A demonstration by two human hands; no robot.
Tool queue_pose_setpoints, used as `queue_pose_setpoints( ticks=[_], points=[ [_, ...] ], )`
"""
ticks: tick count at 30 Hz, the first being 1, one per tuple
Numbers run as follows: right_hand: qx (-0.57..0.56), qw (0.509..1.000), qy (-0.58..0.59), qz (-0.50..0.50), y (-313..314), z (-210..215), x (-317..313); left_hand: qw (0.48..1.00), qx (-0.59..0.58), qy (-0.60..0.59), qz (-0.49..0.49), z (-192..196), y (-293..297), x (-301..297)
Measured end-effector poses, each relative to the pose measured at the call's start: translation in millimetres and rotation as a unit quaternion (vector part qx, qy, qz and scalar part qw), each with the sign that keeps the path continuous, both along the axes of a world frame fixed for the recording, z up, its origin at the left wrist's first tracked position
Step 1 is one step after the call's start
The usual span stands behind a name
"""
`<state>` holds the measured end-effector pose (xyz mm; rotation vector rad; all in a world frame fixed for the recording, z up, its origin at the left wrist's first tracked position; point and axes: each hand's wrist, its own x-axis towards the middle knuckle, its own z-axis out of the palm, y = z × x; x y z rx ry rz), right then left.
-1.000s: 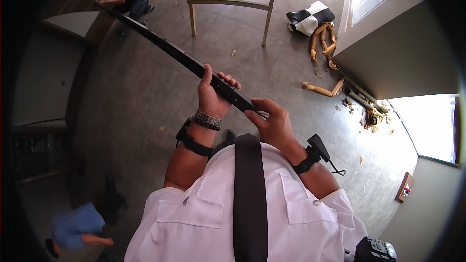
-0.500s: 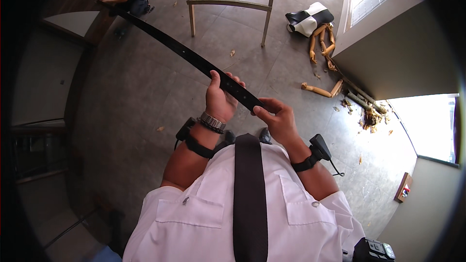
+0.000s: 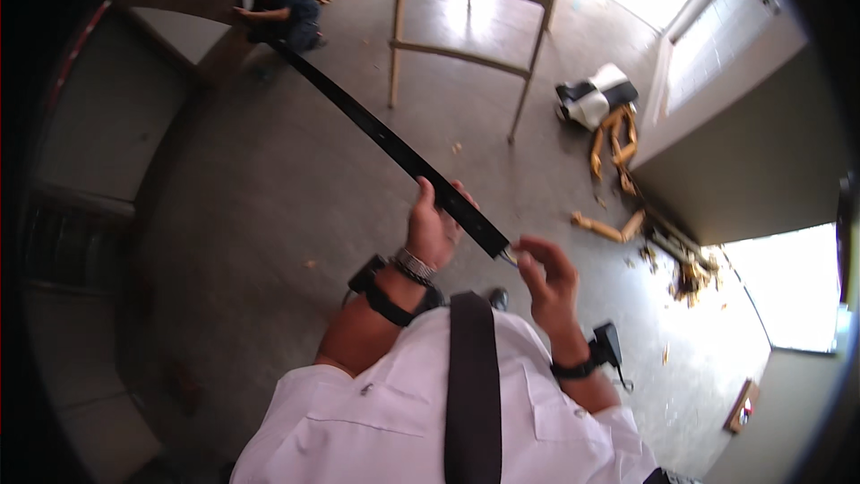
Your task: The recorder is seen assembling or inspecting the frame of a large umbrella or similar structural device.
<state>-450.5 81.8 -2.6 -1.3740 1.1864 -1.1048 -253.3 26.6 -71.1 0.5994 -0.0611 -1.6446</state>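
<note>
Strip [image 3: 394, 145], long, flat and black, runs on a diagonal from the upper left of the frame down to the centre, where both hands meet it. Its long axis points up-left, away from the person's chest, toward the far floor. Left hand [image 3: 432, 231] is wrapped around the strip a little way up from the near end, fingers curled over the top edge, grip clamped on it. Right hand [image 3: 548, 280] sits just right of and below that, at the strip's near tip; thumb and forefinger are pinched on a small pale end piece [image 3: 509, 256] there, so this grip is also closed on the strip, though the exact contact is tiny and hard to read. Both hands are close together, not touching. Nearly the whole length of the strip lies up-left of both grips; only a short bit lies between them. Left hand is the nearer one to the strip's long free part, right hand nearer to the tip.

Far end of the strip reaches toward a crouching person [image 3: 279, 2] at upper left; contact there cannot be told. Wooden frame [image 3: 466, 45] stands upper centre on the floor [image 3: 269, 215], well apart from the strip. Wood offcuts [image 3: 614, 148] lie at right.
</note>
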Motion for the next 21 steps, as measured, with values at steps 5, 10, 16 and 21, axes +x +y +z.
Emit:
queue_pose_setpoints(
  ticks=[5,10,16,21],
  points=[
    [0.101,0.966,0.053,0.233,34.2,7.7,6.0,0.999,0.008,-0.049,-0.011,-1.3,5.3,-7.0],
    [0.150,0.950,0.112,0.251,35.0,-5.4,9.0,0.993,-0.023,-0.103,-0.049,4.9,11.0,-10.3],
    [0.218,0.948,0.021,0.232,25.6,-27.1,12.5,0.985,-0.055,-0.125,-0.100,3.3,10.4,-6.1],
    [0.231,0.948,-0.019,0.216,16.2,-38.7,17.7,0.979,-0.069,-0.149,-0.117,5.3,9.7,-1.6]
  ],
)
